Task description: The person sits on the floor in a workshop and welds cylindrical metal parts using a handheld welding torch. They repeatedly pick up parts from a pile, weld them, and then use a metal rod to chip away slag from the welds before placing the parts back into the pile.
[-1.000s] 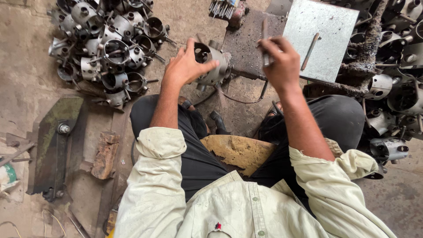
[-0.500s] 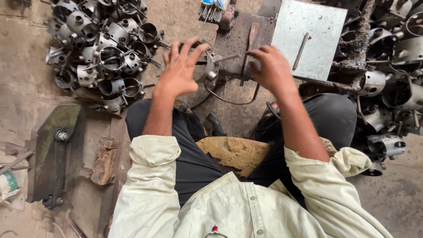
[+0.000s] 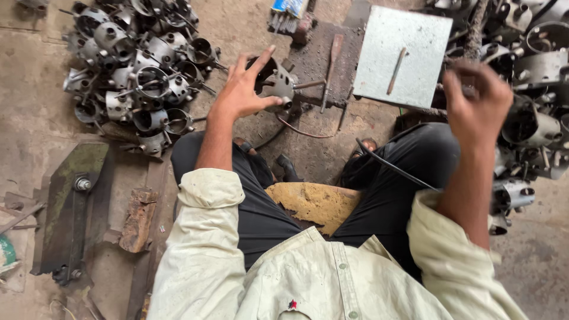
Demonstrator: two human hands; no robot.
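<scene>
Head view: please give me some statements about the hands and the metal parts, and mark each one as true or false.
1. The left hand touches a round metal housing. True.
2. The right hand lies flat on the grey metal plate. False: it is raised to the right of the plate, blurred.
3. A thin rod lies on the grey metal plate. True.
4. The pile of metal housings lies in the person's lap. False: it lies on the floor, to the left of the left hand.

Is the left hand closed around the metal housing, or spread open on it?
Spread open. The left hand rests against the metal housing with fingers fanned apart, not curled round it.
</scene>
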